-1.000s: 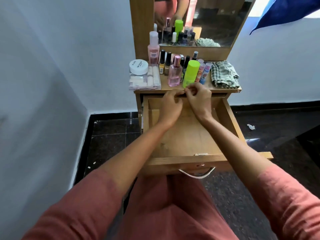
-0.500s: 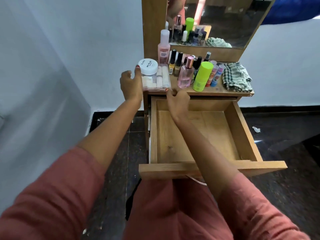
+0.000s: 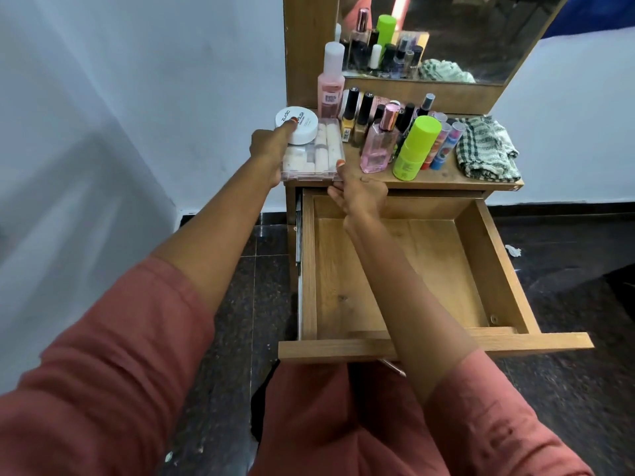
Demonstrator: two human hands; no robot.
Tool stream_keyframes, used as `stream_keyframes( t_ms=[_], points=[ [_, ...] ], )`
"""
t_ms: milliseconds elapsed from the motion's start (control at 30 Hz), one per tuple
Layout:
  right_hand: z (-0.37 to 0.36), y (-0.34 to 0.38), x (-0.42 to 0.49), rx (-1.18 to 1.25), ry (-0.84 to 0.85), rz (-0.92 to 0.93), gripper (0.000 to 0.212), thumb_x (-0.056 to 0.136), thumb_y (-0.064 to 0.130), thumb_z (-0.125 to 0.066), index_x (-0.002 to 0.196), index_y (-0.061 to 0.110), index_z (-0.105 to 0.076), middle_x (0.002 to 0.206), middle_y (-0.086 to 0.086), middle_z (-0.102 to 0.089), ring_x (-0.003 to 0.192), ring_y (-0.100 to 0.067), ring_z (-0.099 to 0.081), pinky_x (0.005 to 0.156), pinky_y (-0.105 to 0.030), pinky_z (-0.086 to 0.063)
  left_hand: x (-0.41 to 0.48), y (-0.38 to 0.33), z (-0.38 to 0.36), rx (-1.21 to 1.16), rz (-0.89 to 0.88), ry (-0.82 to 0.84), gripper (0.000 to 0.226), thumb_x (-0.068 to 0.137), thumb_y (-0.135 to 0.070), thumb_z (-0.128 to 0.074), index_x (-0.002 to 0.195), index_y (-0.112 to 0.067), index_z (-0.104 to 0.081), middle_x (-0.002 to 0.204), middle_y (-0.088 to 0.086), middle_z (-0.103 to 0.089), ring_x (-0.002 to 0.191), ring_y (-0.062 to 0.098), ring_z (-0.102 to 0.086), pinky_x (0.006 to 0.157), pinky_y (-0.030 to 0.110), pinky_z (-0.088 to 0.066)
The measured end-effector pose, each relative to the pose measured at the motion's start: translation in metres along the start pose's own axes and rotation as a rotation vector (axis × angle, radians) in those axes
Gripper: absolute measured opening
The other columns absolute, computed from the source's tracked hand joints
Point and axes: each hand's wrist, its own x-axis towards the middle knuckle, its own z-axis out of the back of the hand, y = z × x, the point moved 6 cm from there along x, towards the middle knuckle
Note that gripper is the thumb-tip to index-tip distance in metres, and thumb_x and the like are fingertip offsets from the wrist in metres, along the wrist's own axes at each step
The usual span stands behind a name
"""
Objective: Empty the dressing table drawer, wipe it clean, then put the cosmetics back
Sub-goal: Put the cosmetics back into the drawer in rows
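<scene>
The wooden drawer (image 3: 500, 255) of the dressing table is pulled out and holds nothing. On the tabletop's (image 3: 446, 177) left end lies a clear plastic box (image 3: 318, 154) of pale cosmetics with a white round jar (image 3: 305, 124) on its lid. My left hand (image 3: 269, 149) holds the box's left side, index finger laid on the jar. My right hand (image 3: 359, 194) pinches the box's front right corner, thumb on top. Beside the box stand a pink perfume bottle (image 3: 378, 147), a lime green bottle (image 3: 414, 149) and several nail polish bottles (image 3: 357, 115).
A green checked cloth (image 3: 486, 151) lies bunched at the tabletop's right end. A tall pink bottle (image 3: 330, 85) stands against the mirror frame (image 3: 299, 46). A white wall is close on the left; dark tiled floor (image 3: 567, 255) surrounds the table.
My left hand moved in from beside the box onto its left side and the jar. My right hand rose from the drawer's back edge to the box's front right corner.
</scene>
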Motion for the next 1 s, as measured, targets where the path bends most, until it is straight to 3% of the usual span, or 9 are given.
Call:
stream_keyframes(
  t_ms=[133, 300, 367, 467, 533, 633, 833, 1000],
  points=[
    [0.002, 0.005, -0.005, -0.041, 0.037, 0.012, 0.019, 0.081, 0.012, -0.068, 0.069, 0.010, -0.054, 0.069, -0.002, -0.058, 0.060, -0.009, -0.058, 0.064, -0.022, -0.056, -0.009, 0.003, 0.004, -0.067, 0.008, -0.043, 0.044, 0.085, -0.026, -0.064, 0.122, -0.007, -0.051, 0.112, 0.007, -0.062, 0.064, 0.012, -0.058, 0.042, 0.021, -0.051],
    [0.008, 0.005, -0.017, -0.110, 0.114, 0.029, 0.021, 0.084, 0.010, -0.065, 0.067, 0.014, -0.053, 0.069, 0.000, -0.057, 0.064, -0.008, -0.057, 0.079, -0.029, -0.055, -0.025, 0.012, 0.013, -0.096, 0.021, -0.080, 0.043, 0.082, -0.026, -0.066, 0.118, -0.006, -0.054, 0.111, 0.008, -0.064, 0.059, 0.012, -0.059, 0.041, 0.023, -0.051],
    [0.012, 0.001, -0.023, -0.127, 0.153, 0.008, 0.008, 0.084, 0.011, -0.064, 0.080, 0.007, -0.059, 0.072, -0.001, -0.059, 0.066, -0.010, -0.058, 0.081, -0.028, -0.055, -0.034, 0.017, 0.016, -0.109, 0.027, -0.080, 0.042, 0.082, -0.025, -0.067, 0.118, -0.007, -0.055, 0.111, 0.008, -0.064, 0.061, 0.012, -0.060, 0.043, 0.023, -0.051],
    [0.026, -0.006, -0.032, -0.190, 0.181, -0.020, 0.026, 0.083, 0.014, -0.066, 0.103, -0.003, -0.060, 0.076, -0.003, -0.062, 0.070, -0.013, -0.062, 0.082, -0.029, -0.056, -0.049, 0.025, 0.020, -0.130, 0.012, -0.081, 0.039, 0.082, -0.023, -0.067, 0.116, -0.006, -0.057, 0.114, 0.009, -0.064, 0.071, 0.017, -0.063, 0.055, 0.028, -0.055],
    [0.035, -0.010, -0.040, -0.222, 0.200, -0.027, 0.028, 0.083, 0.015, -0.066, 0.104, -0.003, -0.061, 0.075, -0.004, -0.062, 0.069, -0.013, -0.062, 0.080, -0.029, -0.057, -0.059, 0.031, 0.022, -0.144, -0.006, -0.075, 0.037, 0.082, -0.021, -0.067, 0.115, -0.005, -0.059, 0.114, 0.011, -0.065, 0.076, 0.019, -0.063, 0.061, 0.029, -0.056],
    [0.051, -0.016, -0.051, -0.244, 0.248, -0.027, 0.027, 0.084, 0.017, -0.065, 0.104, -0.001, -0.061, 0.075, -0.004, -0.062, 0.068, -0.011, -0.061, 0.072, -0.023, -0.057, -0.075, 0.038, 0.023, -0.134, -0.051, -0.061, 0.033, 0.083, -0.021, -0.066, 0.112, -0.005, -0.061, 0.112, 0.011, -0.065, 0.069, 0.013, -0.061, 0.053, 0.023, -0.054],
    [0.079, -0.022, -0.063, -0.233, 0.274, -0.055, 0.022, 0.085, 0.016, -0.064, 0.099, 0.000, -0.060, 0.077, -0.008, -0.062, 0.072, -0.016, -0.062, 0.061, -0.017, -0.056, -0.098, 0.052, 0.018, -0.116, -0.100, -0.041, 0.032, 0.085, -0.021, -0.064, 0.112, -0.005, -0.062, 0.113, 0.011, -0.066, 0.074, 0.010, -0.061, 0.047, 0.014, -0.051],
    [0.110, -0.023, -0.062, -0.303, 0.268, -0.064, 0.014, 0.085, 0.009, -0.063, 0.094, -0.002, -0.061, 0.100, -0.022, -0.064, 0.082, -0.021, -0.063, 0.081, -0.024, -0.052, -0.113, 0.072, -0.003, -0.047, -0.062, 0.036, 0.038, 0.088, -0.023, -0.059, 0.123, -0.007, -0.055, 0.122, 0.009, -0.061, 0.085, 0.013, -0.059, 0.046, 0.013, -0.050]
  ],
)
